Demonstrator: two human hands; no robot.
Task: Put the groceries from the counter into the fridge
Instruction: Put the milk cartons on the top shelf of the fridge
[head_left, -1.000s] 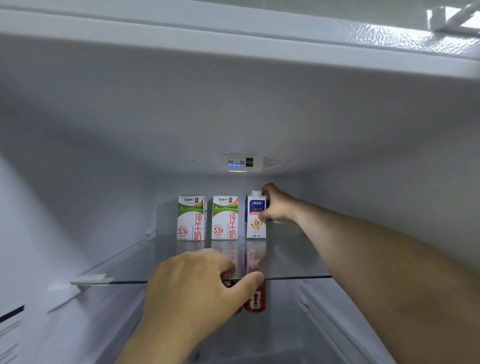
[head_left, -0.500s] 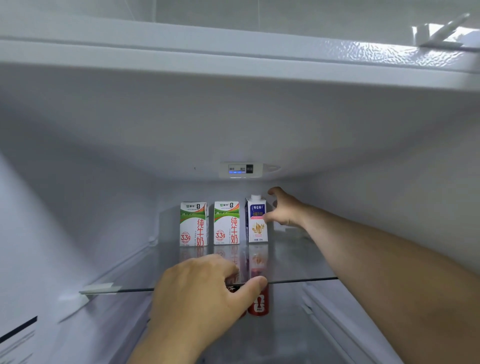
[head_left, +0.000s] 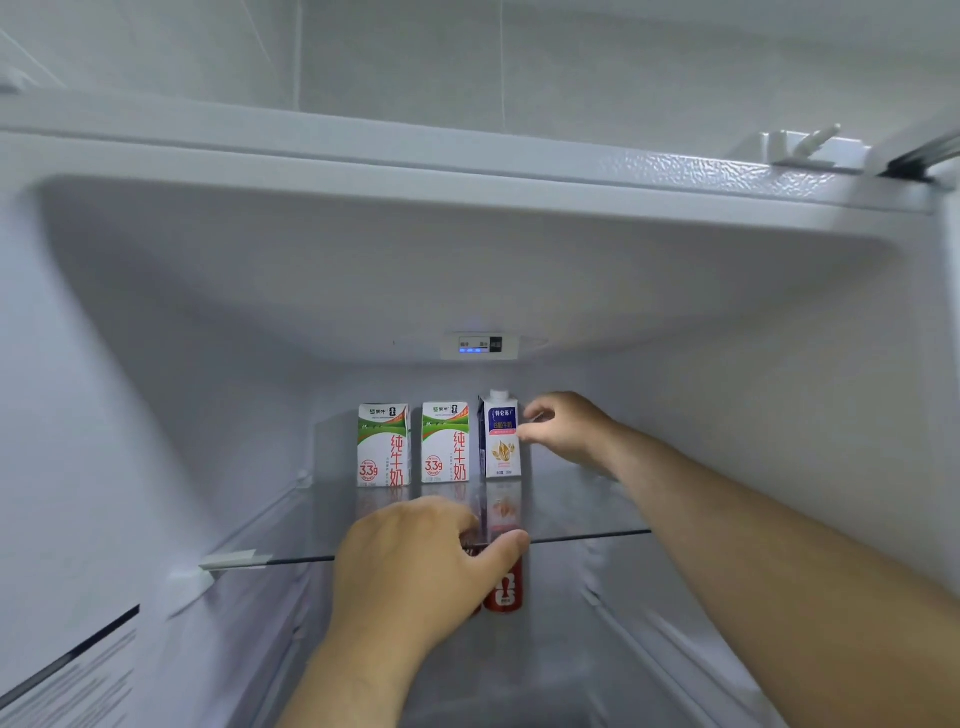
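Observation:
Inside the open fridge, two green-and-white milk cartons (head_left: 383, 445) (head_left: 445, 442) and a blue-and-white carton (head_left: 500, 435) stand upright in a row at the back of the glass shelf (head_left: 582, 512). My right hand (head_left: 563, 428) reaches in beside the blue carton. Its loosely curled fingertips are at the carton's right edge and do not grip it. My left hand (head_left: 415, 566) holds a red can (head_left: 503, 592) by its top at the shelf's front edge. The hand hides most of the can.
White fridge walls close in on both sides, with the ceiling and a small lit control panel (head_left: 480, 345) above. To the right of the cartons the shelf is bare glass. A lower compartment lies beneath the shelf.
My right hand has let go of the blue carton and drawn slightly to the right. The carton stays upright on the shelf. My left hand still holds the red can at the shelf edge.

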